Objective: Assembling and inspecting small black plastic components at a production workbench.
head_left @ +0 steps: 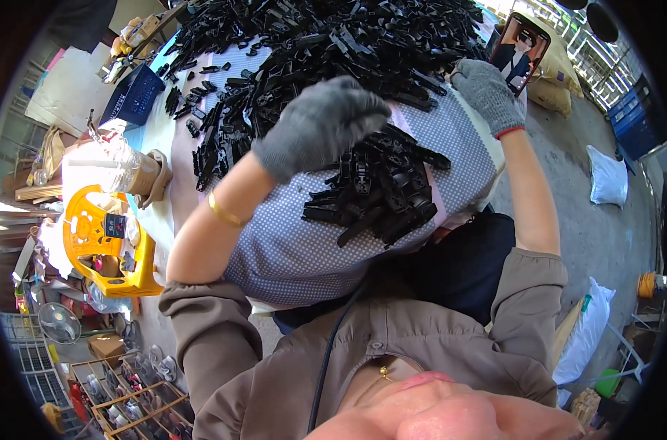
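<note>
My left hand (322, 125), in a grey knit glove, hovers over the near part of a large heap of black plastic parts (304, 73). Its fingers are curled together and slightly blurred; what they hold, if anything, does not show. Below it, close to my body, lies a smaller pile of long black plastic pieces (385, 187). Gloved in the same grey with a red cuff, my right hand (487, 95) is at the table's right edge beside a phone (519, 53). Its fingers are bent inward, and any object in them is hidden.
A dotted cloth (297, 242) covers the table. Left of it stand a blue basket (133, 95), a taped bucket-like container (139, 174) and a yellow plastic chair (77, 227). White sacks (607, 176) and a blue crate (636, 121) are on the floor at right.
</note>
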Demonstrator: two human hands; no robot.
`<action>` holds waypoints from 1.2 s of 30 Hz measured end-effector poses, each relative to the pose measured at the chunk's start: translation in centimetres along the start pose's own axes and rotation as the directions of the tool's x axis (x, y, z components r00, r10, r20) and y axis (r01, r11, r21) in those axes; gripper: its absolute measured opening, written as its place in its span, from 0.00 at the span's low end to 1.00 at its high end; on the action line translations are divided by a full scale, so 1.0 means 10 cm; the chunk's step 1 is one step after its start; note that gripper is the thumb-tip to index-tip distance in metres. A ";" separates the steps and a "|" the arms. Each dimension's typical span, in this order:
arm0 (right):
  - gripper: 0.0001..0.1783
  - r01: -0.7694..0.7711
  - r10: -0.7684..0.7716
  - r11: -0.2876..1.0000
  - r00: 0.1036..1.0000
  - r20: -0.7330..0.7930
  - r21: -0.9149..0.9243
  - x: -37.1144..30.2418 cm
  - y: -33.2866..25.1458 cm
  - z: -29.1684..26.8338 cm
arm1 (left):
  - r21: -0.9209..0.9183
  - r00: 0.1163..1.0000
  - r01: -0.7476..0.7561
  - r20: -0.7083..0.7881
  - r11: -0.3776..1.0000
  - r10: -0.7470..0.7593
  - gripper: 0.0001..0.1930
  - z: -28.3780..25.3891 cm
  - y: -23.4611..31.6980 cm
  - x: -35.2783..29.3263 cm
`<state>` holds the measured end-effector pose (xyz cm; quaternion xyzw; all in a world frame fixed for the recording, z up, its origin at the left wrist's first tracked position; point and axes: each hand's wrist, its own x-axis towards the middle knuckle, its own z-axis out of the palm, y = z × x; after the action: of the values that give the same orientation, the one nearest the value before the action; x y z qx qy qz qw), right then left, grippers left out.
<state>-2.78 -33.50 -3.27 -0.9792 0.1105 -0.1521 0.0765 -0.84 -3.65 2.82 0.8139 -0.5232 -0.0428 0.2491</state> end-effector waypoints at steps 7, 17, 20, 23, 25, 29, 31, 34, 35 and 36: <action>0.16 0.117 -0.113 0.990 0.992 0.051 -0.073 -0.02 0.06 -0.01 | 0.454 0.993 -0.062 0.121 0.889 0.007 0.10 0.44 -0.03 0.80; 0.14 0.123 -0.121 0.992 0.988 0.101 -0.011 -0.25 -0.09 -0.24 | 0.699 0.981 -0.187 0.164 0.690 0.100 0.14 0.52 -0.01 0.90; 0.13 0.162 -0.166 0.977 0.986 0.016 0.139 -0.29 -0.14 -0.25 | -0.004 0.989 -0.050 -0.143 0.999 0.049 0.15 0.42 -0.29 0.73; 0.13 0.177 -0.177 0.984 0.984 0.024 -0.006 -0.34 -0.12 -0.25 | -0.464 0.968 -0.128 -0.249 0.877 0.009 0.16 0.26 -0.28 0.48; 0.12 0.169 -0.146 0.970 0.980 0.136 -0.176 -0.33 -0.11 -0.24 | -0.850 0.965 -0.232 -0.263 0.474 0.000 0.18 0.15 -0.22 0.29; 0.11 0.123 -0.104 0.977 0.988 0.112 -0.176 -0.33 -0.06 -0.30 | -0.873 0.950 -0.081 -0.213 0.481 -0.227 0.20 0.17 -0.29 -0.05; 0.09 0.130 -0.123 0.990 0.987 0.107 -0.057 -0.34 -0.08 -0.35 | -0.928 0.944 -0.098 -0.201 0.360 -0.262 0.20 0.16 -0.27 -0.08; 0.07 0.160 -0.188 0.684 0.981 -0.039 0.712 -0.48 -0.40 -0.29 | -0.974 0.933 -0.128 -0.182 0.185 -0.312 0.19 0.12 -0.15 -0.11; 0.09 0.259 -0.281 0.626 0.955 -0.097 0.736 -0.54 -0.58 -0.34 | -0.982 0.933 -0.139 -0.173 0.127 -0.315 0.18 0.14 -0.11 -0.11; 0.12 0.349 -0.363 0.559 0.919 -0.157 0.752 -0.63 -0.77 -0.40 | -0.982 0.933 -0.142 -0.174 0.123 -0.316 0.18 0.17 -0.10 -0.12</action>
<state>-8.38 -25.08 0.13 -0.8556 -0.1649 -0.1887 0.4529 -1.07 -2.91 0.66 0.4680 -0.2611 -0.2498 0.8065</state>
